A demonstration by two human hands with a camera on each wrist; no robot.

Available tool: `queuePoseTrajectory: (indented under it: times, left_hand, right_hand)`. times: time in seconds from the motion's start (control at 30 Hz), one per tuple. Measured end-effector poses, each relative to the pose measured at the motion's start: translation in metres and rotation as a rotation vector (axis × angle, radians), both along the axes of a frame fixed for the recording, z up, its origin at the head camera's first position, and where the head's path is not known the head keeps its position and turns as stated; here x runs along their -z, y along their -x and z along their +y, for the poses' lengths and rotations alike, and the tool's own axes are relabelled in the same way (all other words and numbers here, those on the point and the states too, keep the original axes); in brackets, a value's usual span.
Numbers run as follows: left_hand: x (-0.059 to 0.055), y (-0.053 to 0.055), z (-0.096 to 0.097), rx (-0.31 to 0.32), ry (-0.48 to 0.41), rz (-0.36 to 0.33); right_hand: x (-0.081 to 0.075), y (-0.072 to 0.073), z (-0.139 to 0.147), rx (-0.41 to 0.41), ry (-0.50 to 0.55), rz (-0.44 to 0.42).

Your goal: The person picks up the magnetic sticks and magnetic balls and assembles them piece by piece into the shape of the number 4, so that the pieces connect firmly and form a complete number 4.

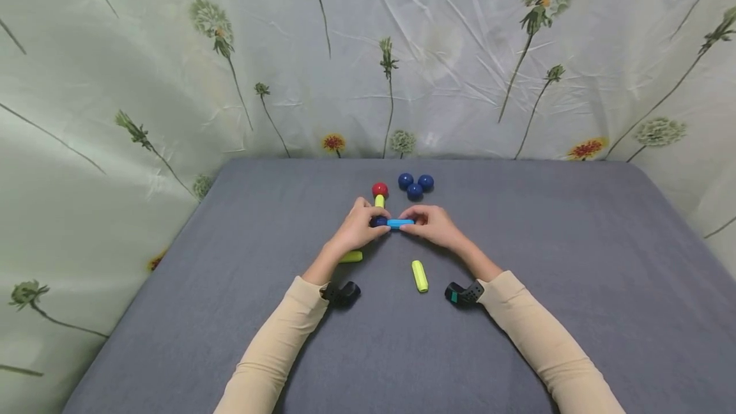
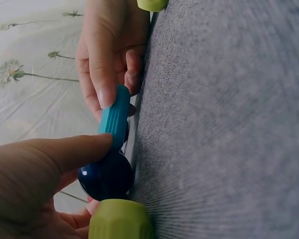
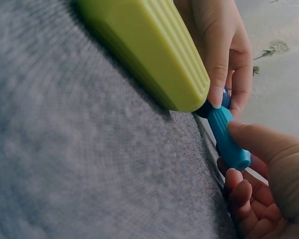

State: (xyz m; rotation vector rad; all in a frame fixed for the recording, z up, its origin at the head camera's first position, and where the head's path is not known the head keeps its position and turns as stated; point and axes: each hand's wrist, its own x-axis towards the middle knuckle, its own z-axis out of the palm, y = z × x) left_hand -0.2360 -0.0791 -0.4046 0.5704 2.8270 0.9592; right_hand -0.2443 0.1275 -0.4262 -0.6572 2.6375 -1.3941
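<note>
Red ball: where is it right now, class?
In the head view, the red ball sits just left of the three blue balls, at the far end of a yellow stick.

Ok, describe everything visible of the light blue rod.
The light blue rod is short, plastic-looking, with grooved sides and a recess in its free end. It lies crosswise in the head view, its other end meeting a dark blue ball. The left hand pinches it near the ball, the right hand nearer the free end; whether it touches the table is unclear.
</note>
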Motion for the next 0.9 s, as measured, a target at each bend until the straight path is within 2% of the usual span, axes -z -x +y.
queuePoseTrajectory:
  times: [0.4,0.63,0.73,0.9]
  left_hand:
    - [0.000,0.002,-0.002,-0.003,-0.015,-0.026]
    - [-0.001,0.002,-0.001,-0.015,-0.039,-0.018]
    - [0.000,0.002,-0.001,-0.022,-0.040,-0.022]
    - [0.001,0.001,-0.001,-0.030,-0.046,-0.029]
  right_hand:
    - [-0.001,0.000,0.004,-0.078,0.059,-0.040]
    - [-0.007,0.007,0.017,-0.179,0.116,-0.132]
    - [-0.010,0.008,0.023,-0.192,0.117,-0.155]
    - [-0.013,0.008,0.028,-0.183,0.092,-0.145]
